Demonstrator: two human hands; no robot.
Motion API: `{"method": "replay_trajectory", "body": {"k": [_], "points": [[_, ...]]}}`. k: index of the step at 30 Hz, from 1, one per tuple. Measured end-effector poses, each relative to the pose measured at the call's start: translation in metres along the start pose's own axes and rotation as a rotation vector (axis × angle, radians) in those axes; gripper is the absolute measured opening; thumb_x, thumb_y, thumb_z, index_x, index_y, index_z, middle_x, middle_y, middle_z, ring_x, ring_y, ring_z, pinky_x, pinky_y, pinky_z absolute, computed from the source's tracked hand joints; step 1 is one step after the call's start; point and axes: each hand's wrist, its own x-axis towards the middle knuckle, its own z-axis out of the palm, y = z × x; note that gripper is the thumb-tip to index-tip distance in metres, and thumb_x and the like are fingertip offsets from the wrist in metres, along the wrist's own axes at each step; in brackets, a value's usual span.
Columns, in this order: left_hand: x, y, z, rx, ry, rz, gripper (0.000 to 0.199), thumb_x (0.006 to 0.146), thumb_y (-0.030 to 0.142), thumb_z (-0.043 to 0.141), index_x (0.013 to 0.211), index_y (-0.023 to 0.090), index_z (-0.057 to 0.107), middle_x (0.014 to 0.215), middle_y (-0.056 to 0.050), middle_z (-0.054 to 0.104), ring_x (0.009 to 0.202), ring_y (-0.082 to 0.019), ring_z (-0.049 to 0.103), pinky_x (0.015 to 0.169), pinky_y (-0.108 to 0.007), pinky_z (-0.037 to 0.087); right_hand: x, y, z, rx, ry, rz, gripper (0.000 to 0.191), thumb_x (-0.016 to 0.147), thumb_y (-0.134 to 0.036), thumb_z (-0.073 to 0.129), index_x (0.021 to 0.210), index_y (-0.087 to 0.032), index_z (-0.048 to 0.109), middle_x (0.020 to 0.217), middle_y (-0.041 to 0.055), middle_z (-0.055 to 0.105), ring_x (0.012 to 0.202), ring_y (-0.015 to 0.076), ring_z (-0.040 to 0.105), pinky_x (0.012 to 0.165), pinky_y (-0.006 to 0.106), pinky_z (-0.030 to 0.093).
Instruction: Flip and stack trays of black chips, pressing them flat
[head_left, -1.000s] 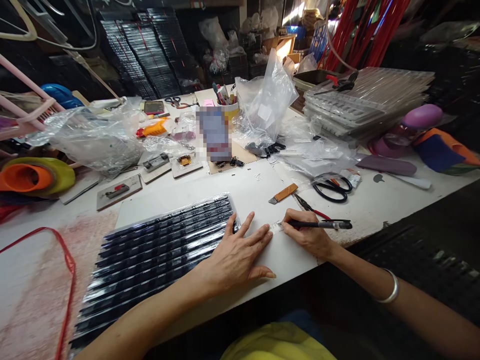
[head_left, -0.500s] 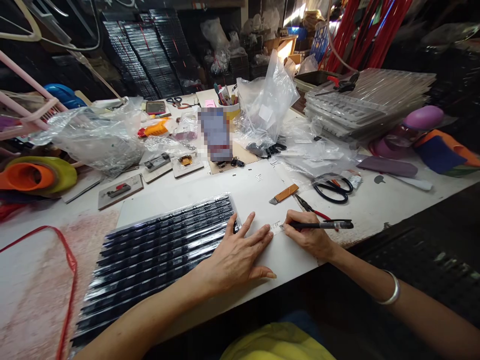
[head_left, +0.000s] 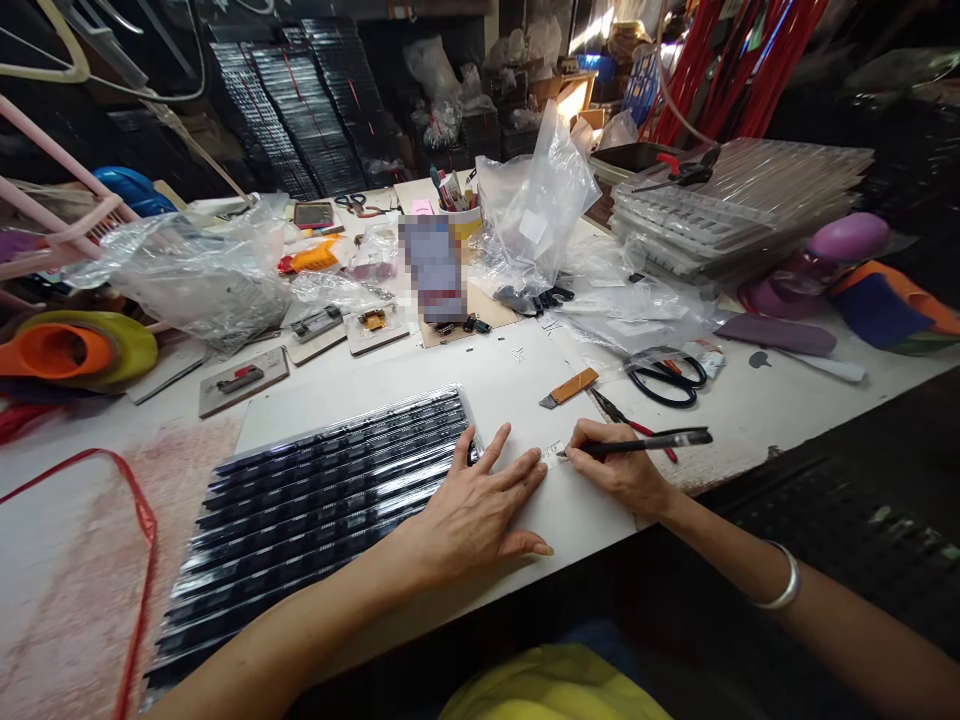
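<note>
My right hand (head_left: 619, 470) is closed around a black pen (head_left: 652, 441), its tip on a small white paper slip (head_left: 553, 454) that bears handwriting. My left hand (head_left: 487, 500) lies spread on the white table board, fingertips at the slip's left end. Under and beside my left forearm is a clear tray (head_left: 322, 480) filled with rows of black parts. An orange-handled utility knife (head_left: 570, 388) lies just beyond the slip. Red-handled pliers (head_left: 613, 408) are partly hidden behind my right hand.
Black-handled scissors (head_left: 666, 378) lie at the right, near crumpled plastic bags (head_left: 637, 310). Clear plastic trays (head_left: 735, 200) are stacked behind them. Small fixture blocks (head_left: 244, 380) sit at the left, by an orange and yellow tape roll (head_left: 82, 348). A red strap (head_left: 146, 520) crosses the left side.
The pen has shifted slightly on the slip, with its rear end a little higher. My left hand stays in place. The whole view has shifted slightly.
</note>
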Motion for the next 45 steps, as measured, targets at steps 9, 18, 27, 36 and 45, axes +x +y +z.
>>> {"method": "replay_trajectory", "body": {"k": [9, 18, 27, 36, 45], "points": [[-0.002, -0.002, 0.001, -0.003, 0.048, -0.004, 0.076, 0.084, 0.070, 0.028, 0.142, 0.021, 0.032, 0.146, -0.009, 0.037, 0.139, -0.036, 0.013, 0.107, -0.063, 0.004, -0.001, -0.008, 0.000, 0.105, 0.292, 0.050, 0.008, 0.085, -0.027, 0.057, 0.090, -0.020, 0.057, 0.079, 0.0017, 0.060, 0.071, 0.0160, 0.057, 0.065, 0.029, 0.045], [-0.004, -0.002, -0.001, 0.045, 0.058, 0.011, 0.078, 0.084, 0.070, 0.027, 0.140, 0.018, 0.035, 0.142, -0.012, 0.043, 0.138, -0.033, 0.021, 0.108, -0.059, 0.007, -0.005, -0.014, 0.015, 0.057, 0.061, 0.049, 0.011, 0.081, -0.020, 0.053, 0.071, -0.020, 0.051, 0.060, -0.0028, 0.052, 0.055, 0.0127, 0.047, 0.052, 0.026, 0.037], [-0.009, -0.008, -0.007, 0.005, -0.006, 0.050, 0.080, 0.083, 0.071, 0.026, 0.143, 0.017, 0.029, 0.150, -0.009, 0.030, 0.140, -0.033, 0.011, 0.110, -0.056, 0.001, -0.001, -0.015, 0.020, 0.008, -0.057, 0.018, 0.015, 0.077, -0.018, 0.050, 0.062, -0.019, 0.049, 0.055, -0.0038, 0.047, 0.052, 0.0108, 0.041, 0.050, 0.025, 0.032], [-0.007, -0.011, -0.007, -0.001, -0.009, 0.067, 0.078, 0.084, 0.070, 0.027, 0.142, 0.018, 0.032, 0.149, -0.009, 0.032, 0.140, -0.032, 0.016, 0.110, -0.056, 0.003, -0.005, -0.010, 0.021, -0.016, -0.081, -0.036, 0.016, 0.079, -0.015, 0.051, 0.064, -0.020, 0.047, 0.058, -0.0039, 0.047, 0.053, 0.0107, 0.041, 0.051, 0.025, 0.033], [-0.008, -0.012, -0.008, 0.001, 0.003, 0.079, 0.077, 0.084, 0.069, 0.029, 0.142, 0.018, 0.033, 0.148, -0.009, 0.033, 0.139, -0.032, 0.020, 0.110, -0.055, 0.004, -0.005, -0.009, 0.023, -0.052, -0.096, -0.080, 0.015, 0.080, -0.015, 0.050, 0.065, -0.020, 0.048, 0.058, -0.0036, 0.047, 0.053, 0.0106, 0.042, 0.052, 0.025, 0.033]]}}
